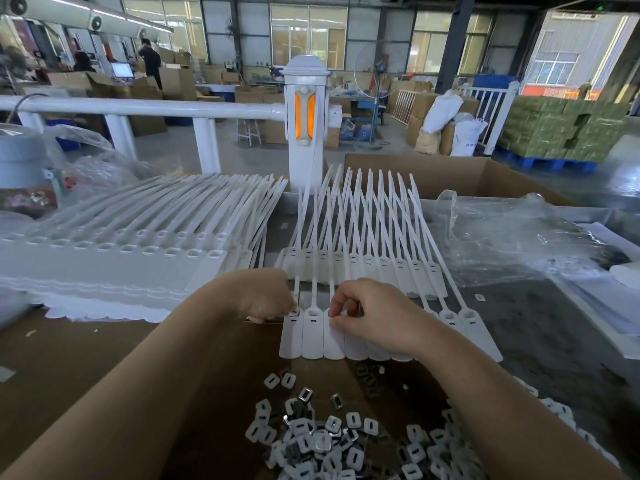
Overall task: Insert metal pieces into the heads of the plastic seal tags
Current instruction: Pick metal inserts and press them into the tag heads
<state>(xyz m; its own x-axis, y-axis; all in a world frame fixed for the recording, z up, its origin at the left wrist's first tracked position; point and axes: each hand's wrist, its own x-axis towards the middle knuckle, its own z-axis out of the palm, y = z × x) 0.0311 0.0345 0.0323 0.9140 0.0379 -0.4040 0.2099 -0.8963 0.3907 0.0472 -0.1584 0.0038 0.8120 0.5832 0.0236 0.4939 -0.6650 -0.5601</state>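
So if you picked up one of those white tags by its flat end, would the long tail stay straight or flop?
Probably droop: the tails are thin, and several already bow and cross. The tag looks like light plastic, likely easy to slide across the cardboard.

The right hand (372,317) covers the heads of several seal tags (313,332), and its curled fingers (337,308) hide what they pinch. The metal pieces (332,441) run off the bottom edge.

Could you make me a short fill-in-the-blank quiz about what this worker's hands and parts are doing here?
1. Both hands work at a row of white ____.
2. The loose pile of inserts lies ____ to the camera than the tags.
3. The box behind the table is made of ____.

Missing words: tags; nearer; cardboard
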